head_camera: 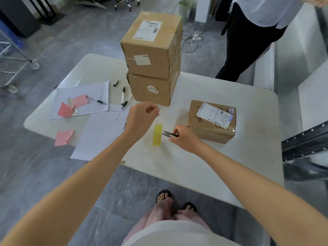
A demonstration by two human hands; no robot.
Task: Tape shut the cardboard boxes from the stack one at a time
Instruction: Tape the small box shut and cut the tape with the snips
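Two cardboard boxes stand stacked at the table's far middle, the top box [150, 50] on the lower box [150, 91]. A smaller labelled box [211, 125] lies apart to the right. A yellow tape roll [157, 134] stands on edge between my hands. My left hand [142, 116] is raised just above the roll, thumb and fingers pinched on the pulled-up tape end, which is clear and barely visible. My right hand [184, 137] grips small black snips [167, 134], blades pointing left at the top of the roll.
On the left of the white table [230, 166] lie sheets of paper [99, 132], pink notes [63, 137] and pens [123, 95]. Another person [252, 38] stands at the far right corner. A wire cart [10, 64] is on the left. Cables trail on the floor behind.
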